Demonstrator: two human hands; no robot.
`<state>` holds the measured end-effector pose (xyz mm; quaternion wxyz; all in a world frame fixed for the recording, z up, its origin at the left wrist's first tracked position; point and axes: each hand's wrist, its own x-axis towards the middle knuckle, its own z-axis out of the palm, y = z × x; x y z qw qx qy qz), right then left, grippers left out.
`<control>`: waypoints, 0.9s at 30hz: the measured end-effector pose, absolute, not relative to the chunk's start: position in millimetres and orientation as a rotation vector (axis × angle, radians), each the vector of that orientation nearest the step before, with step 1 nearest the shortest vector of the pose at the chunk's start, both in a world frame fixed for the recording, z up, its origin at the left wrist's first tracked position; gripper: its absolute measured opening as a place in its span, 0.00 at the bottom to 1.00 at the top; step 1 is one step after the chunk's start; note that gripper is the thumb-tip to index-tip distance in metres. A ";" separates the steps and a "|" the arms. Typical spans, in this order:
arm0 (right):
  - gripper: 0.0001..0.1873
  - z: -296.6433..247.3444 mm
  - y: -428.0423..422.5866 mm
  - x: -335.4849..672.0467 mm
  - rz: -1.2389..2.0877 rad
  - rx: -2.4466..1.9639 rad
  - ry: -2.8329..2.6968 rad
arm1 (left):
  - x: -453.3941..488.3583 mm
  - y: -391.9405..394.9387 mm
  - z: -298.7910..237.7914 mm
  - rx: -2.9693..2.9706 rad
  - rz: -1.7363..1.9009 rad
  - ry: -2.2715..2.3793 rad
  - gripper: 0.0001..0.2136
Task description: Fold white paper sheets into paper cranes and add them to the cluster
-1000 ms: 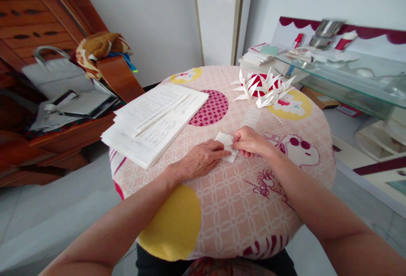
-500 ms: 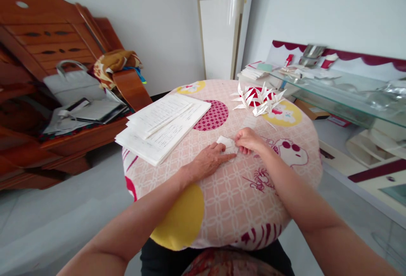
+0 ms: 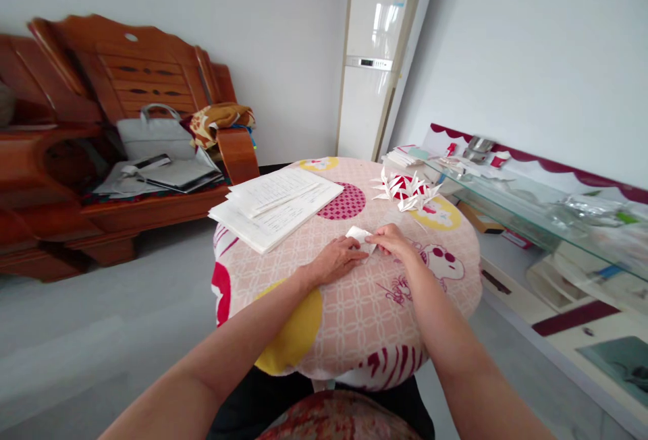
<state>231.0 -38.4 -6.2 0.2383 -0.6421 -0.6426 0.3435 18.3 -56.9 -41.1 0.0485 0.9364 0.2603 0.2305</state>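
A small folded white paper (image 3: 358, 233) lies on the round table with a pink patterned cloth (image 3: 354, 305). My left hand (image 3: 335, 260) rests flat on the cloth with its fingers pressing the paper's near edge. My right hand (image 3: 393, 238) pinches the paper's right side with curled fingers. Several finished white paper cranes (image 3: 405, 190) sit in a cluster at the far side of the table. A stack of printed sheets (image 3: 276, 205) lies on the table's left part.
A wooden bench (image 3: 101, 156) at the left carries a grey bag (image 3: 154, 135), papers and a bundled cloth (image 3: 223, 119). A white standing air conditioner (image 3: 372, 55) is in the corner. A glass shelf unit (image 3: 531, 197) with clutter runs along the right.
The view has tilted upward and pulled back, showing more of the room. Both hands stay on the small paper, with the right fingers shifting slightly along its edge.
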 end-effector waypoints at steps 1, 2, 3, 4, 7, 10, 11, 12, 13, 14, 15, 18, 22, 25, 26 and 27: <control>0.17 -7.0 -40.0 229.8 0.949 -1.721 -1.745 | 17.9 -56.6 -41.8 2.830 0.740 0.760 0.14; 0.16 -7.7 -41.5 228.3 0.956 -1.691 -1.736 | 17.3 -55.9 -42.4 2.794 0.776 0.724 0.14; 0.15 -8.3 -42.8 226.9 0.970 -1.659 -1.720 | 16.4 -54.6 -42.6 2.734 0.823 0.702 0.13; 0.14 -8.8 -43.9 225.7 0.987 -1.627 -1.703 | 15.0 -52.7 -42.4 2.636 0.898 0.712 0.12; 0.13 -8.9 -46.0 225.5 1.055 -1.524 -1.645 | 8.7 -44.3 -39.0 2.205 1.227 0.917 0.12; 0.14 -8.2 -47.1 229.1 1.110 -1.439 -1.607 | 2.3 -38.7 -33.3 1.817 1.344 1.048 0.19; 0.14 -8.1 -47.3 230.3 1.134 -1.405 -1.594 | 1.2 -38.8 -31.5 1.647 1.322 1.032 0.22; 0.14 -8.0 -47.6 231.1 1.165 -1.364 -1.577 | 0.7 -40.0 -29.9 1.494 1.280 0.993 0.24; 0.15 -8.0 -47.8 231.5 1.200 -1.322 -1.556 | 0.8 -42.1 -28.6 1.372 1.224 0.940 0.27; 0.15 -7.9 -48.2 231.5 1.233 -1.282 -1.532 | 1.2 -44.5 -27.5 1.286 1.170 0.886 0.28; 0.15 -7.8 -48.6 231.0 1.266 -1.246 -1.510 | 1.8 -47.0 -26.7 1.224 1.124 0.839 0.29; 0.15 -7.1 -49.8 228.0 1.322 -1.176 -1.476 | 2.9 -51.3 -25.8 1.160 1.051 0.796 0.24; 0.15 -8.9 -49.1 223.6 1.364 -1.103 -1.458 | 1.5 -49.4 -27.2 1.215 1.049 0.865 0.17; 0.16 -12.8 -47.4 220.7 1.376 -1.077 -1.455 | 1.6 -48.1 -28.8 1.250 1.043 0.908 0.14; 0.15 -14.1 -47.2 219.4 1.379 -1.068 -1.461 | 2.1 -48.2 -29.3 1.260 1.033 0.911 0.14; 0.15 -15.1 -47.4 218.0 1.383 -1.061 -1.470 | 2.9 -48.7 -29.7 1.270 1.021 0.907 0.13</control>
